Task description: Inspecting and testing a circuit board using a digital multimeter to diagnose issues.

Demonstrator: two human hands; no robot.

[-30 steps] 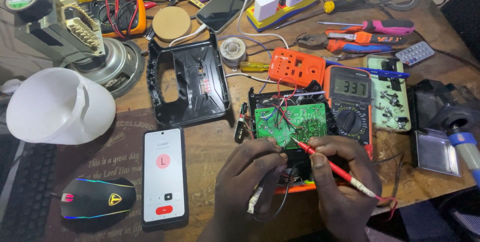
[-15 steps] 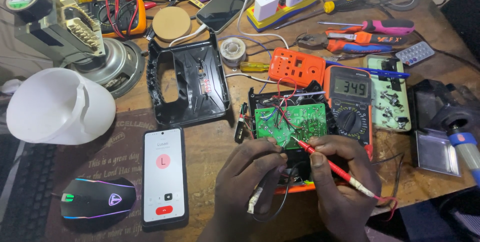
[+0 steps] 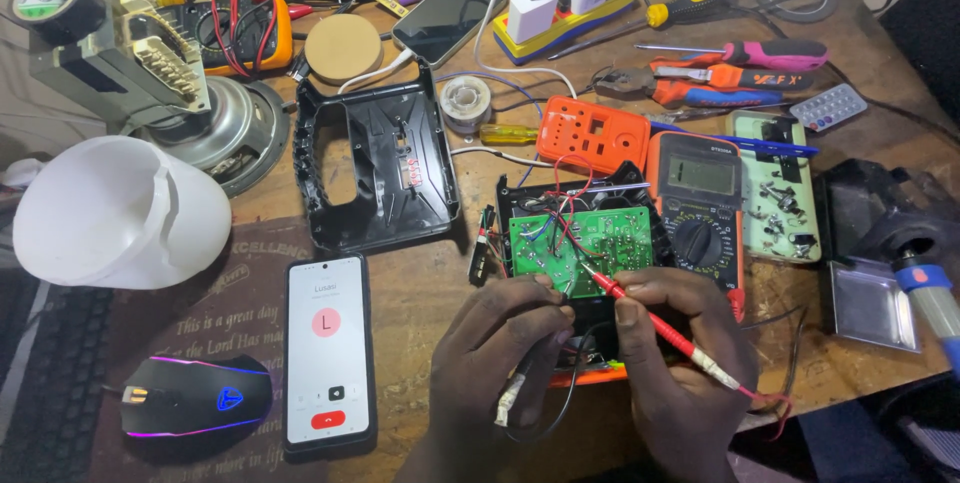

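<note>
A green circuit board (image 3: 585,240) sits in a black housing at the table's centre, with red and blue wires over it. My right hand (image 3: 690,363) pinches a red meter probe (image 3: 640,308), its tip resting on the board's lower edge. My left hand (image 3: 500,353) holds a black probe with a trailing black lead, fingertips touching the board's lower left corner. An orange-cased multimeter (image 3: 702,208) lies just right of the board, its display faint.
A phone (image 3: 327,353) with a lit call screen lies left of my hands, a glowing mouse (image 3: 195,398) beyond it. A black plastic shell (image 3: 375,168), an orange cover (image 3: 592,133), screwdrivers, pliers, a white shade (image 3: 115,213) and a soldering stand (image 3: 870,298) crowd the table.
Both hands and probes stay in place on the board. The multimeter's reading has changed across the frames and now looks nearly blank.
</note>
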